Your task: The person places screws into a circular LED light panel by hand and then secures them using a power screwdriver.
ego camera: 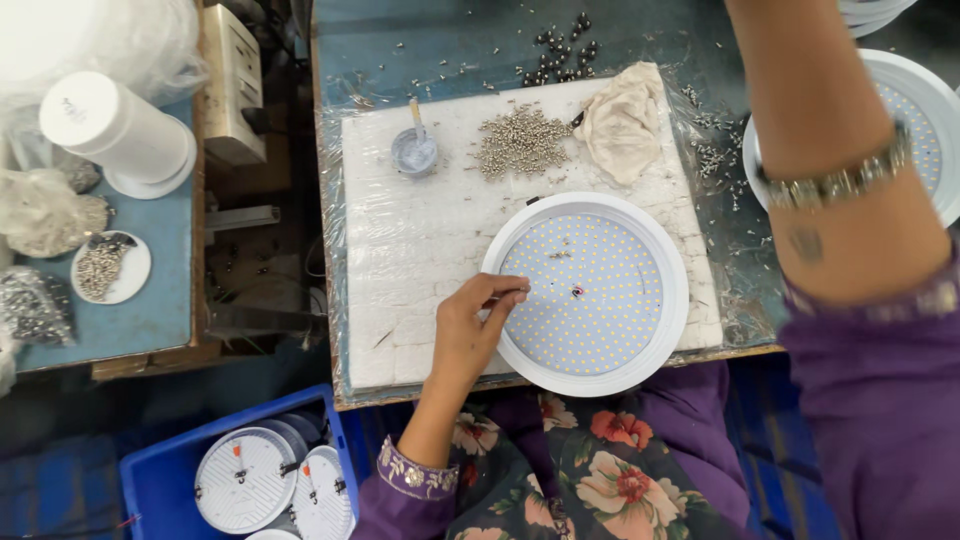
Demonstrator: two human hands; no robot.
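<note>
The lamp [585,293] has a glossy white plastic rim and a matt pale board inside, dotted with tiny yellow chips. Under the lamp lies a rough white foam slab [410,250], wrapped in shiny crinkled plastic film. Behind the lamp, the screws [520,140] are bright metal, and the rag [622,122] just beside them is soft, creased, off-white cloth. Left of the screws, the small cup [414,152] looks like smooth grey plastic. Well left of the lamp, below it, the crate [165,475] is smooth blue plastic.
</note>
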